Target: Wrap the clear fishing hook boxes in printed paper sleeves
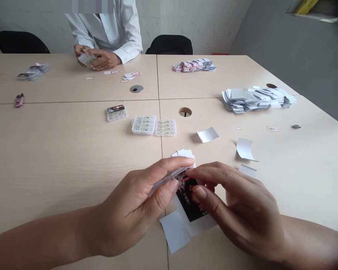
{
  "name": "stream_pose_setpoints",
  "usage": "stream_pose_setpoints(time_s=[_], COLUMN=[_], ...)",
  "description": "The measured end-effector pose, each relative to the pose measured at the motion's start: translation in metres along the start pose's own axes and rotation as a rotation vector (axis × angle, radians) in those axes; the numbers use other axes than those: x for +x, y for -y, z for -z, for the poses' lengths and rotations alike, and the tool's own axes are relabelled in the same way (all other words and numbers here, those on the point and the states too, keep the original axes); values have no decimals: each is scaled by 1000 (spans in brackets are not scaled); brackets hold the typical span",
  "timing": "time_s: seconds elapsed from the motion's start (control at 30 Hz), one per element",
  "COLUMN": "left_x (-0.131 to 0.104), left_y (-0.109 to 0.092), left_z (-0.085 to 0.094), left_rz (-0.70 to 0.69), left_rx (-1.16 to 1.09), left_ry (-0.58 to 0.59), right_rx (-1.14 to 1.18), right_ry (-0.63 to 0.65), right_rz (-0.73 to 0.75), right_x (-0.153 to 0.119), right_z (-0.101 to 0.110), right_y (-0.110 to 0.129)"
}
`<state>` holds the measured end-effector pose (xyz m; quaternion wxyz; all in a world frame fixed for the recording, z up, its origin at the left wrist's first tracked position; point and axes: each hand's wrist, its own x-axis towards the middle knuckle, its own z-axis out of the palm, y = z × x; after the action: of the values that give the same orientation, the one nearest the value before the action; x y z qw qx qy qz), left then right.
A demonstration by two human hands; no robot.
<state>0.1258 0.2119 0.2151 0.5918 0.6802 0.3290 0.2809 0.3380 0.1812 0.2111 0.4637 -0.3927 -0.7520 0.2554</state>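
With our left hand [141,198] we pinch a box [169,177], edge-on, between thumb and fingers, above a black label [187,202] on the worktop [73,161]. Our right hand [242,202] curls near the box's end; we cannot tell whether it pinches anything.

Pale wood-look table [73,146], two black chairs [170,45], light marbled wall [197,22] behind, grey wall [295,56] right

The left hand [141,202] hid much of a thin item [169,177]; at eleven o'clock the top edge cropped a co-worker [109,30]; at three, a tag [272,129] was illegible.
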Motion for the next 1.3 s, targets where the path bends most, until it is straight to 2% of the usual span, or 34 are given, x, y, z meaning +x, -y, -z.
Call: stream_pose_setpoints(time_s=[0.2, 0.33, 0.5, 0.67, 1.07, 1.3], left_x=[1, 3, 3, 1, -1, -1], left_y=[-2, -3, -1, 2, -3, -4], left_z=[3, 4, 5, 6, 2, 2], left_rz=[-5, 52, 117, 165, 97, 120], left_rx=[39, -65, -216, -253, -115, -201], left_ry=[4, 9, 18, 1, 17, 54], right_rx=[54, 115, 100, 93, 135, 186], right_ry=[-23, -55, -52, -82, -87, -86], right_rz=[-75, -126, -136, -97, -119, -137], right_x=[-3, -5, -5, -2, -8, -8], right_z=[0, 1, 0, -1, -7, -7], right_y=[1, 3, 2, 3, -3, -3])
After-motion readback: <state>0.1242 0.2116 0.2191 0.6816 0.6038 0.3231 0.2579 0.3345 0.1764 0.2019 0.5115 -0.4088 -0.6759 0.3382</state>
